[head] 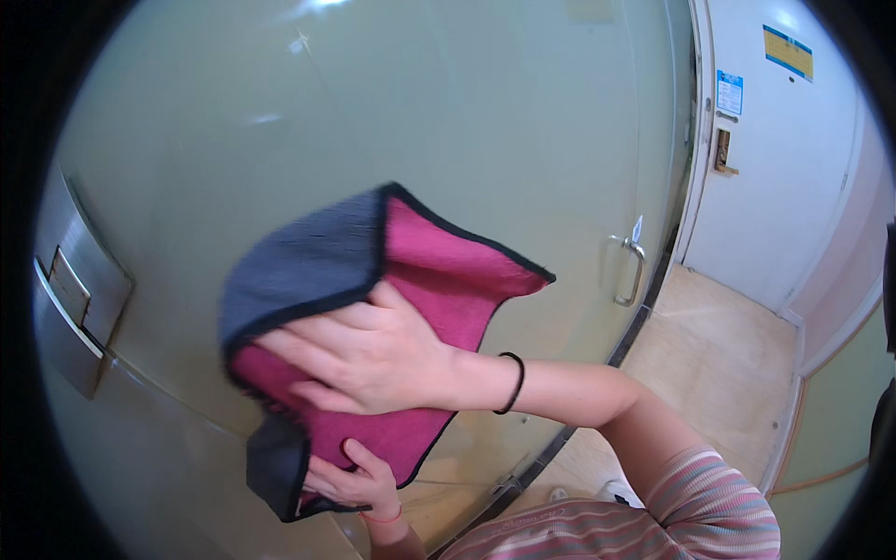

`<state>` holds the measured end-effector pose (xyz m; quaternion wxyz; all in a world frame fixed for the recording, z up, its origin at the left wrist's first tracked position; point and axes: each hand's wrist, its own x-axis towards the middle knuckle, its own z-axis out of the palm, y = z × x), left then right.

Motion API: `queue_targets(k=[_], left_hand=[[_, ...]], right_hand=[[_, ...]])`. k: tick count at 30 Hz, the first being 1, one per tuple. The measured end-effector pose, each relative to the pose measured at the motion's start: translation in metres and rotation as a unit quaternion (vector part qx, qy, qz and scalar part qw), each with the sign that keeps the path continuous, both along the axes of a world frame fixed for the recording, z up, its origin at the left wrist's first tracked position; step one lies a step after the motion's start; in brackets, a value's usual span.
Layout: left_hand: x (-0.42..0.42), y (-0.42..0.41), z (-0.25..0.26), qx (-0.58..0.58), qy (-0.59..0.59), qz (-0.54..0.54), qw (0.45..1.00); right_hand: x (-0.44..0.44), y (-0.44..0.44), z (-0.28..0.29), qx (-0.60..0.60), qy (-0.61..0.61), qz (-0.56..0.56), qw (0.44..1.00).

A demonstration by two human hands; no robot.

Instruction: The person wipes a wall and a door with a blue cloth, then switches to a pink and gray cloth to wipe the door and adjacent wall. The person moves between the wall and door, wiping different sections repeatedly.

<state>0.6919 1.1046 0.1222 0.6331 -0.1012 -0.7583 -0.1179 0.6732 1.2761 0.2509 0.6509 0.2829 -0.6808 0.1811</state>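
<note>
A two-sided cloth [434, 308], magenta on one face and grey on the other with black edging, hangs spread in front of a frosted glass panel [490, 140]. My right hand [378, 357], with a black band at the wrist, holds its middle. Those fingers reach left over the magenta face and partly under a grey fold. Lower down, my left hand [357, 479], with a thin red string at the wrist, grips the cloth's bottom corner, thumb up. Its fingertips are partly hidden by the grey fold. Whether the cloth touches the glass I cannot tell.
A metal pull handle [635, 273] sits on the glass at right. At far left is a brushed-metal fixture [84, 294]. A white door [777, 168] with a lever handle [726, 157] and posted notices stands beyond a beige tiled floor [707, 357].
</note>
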Motion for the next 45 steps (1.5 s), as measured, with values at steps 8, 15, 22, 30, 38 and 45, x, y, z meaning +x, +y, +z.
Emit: queue_targets(k=[8, 15, 22, 30, 38, 45], left_hand=[[0.015, 0.010, 0.026, 0.087, 0.011, 0.103, 0.991], [-0.022, 0.043, 0.078, -0.052, 0.132, 0.191, 0.971], [-0.037, 0.210, 0.128, -0.070, 0.041, 0.182, 0.980], [-0.045, 0.358, 0.051, -0.175, -0.046, 0.028, 0.983], [-0.041, 0.351, -0.235, -0.151, -0.453, -0.301, 0.825], [-0.045, 0.290, -0.244, -0.157, -0.325, -0.174, 0.916]], right_hand=[[0.001, -0.009, 0.038, 0.195, -0.099, 0.176, 0.960], [0.003, 0.066, 0.041, -0.085, -0.137, 0.503, 0.849], [-0.044, 0.194, 0.057, -0.094, 0.058, 0.168, 0.979], [-0.049, 0.350, -0.084, -0.131, -0.055, -0.126, 0.982], [0.000, 0.391, -0.414, 0.023, -0.407, -0.106, 0.907], [-0.009, 0.398, -0.352, 0.026, -0.315, -0.073, 0.946]])
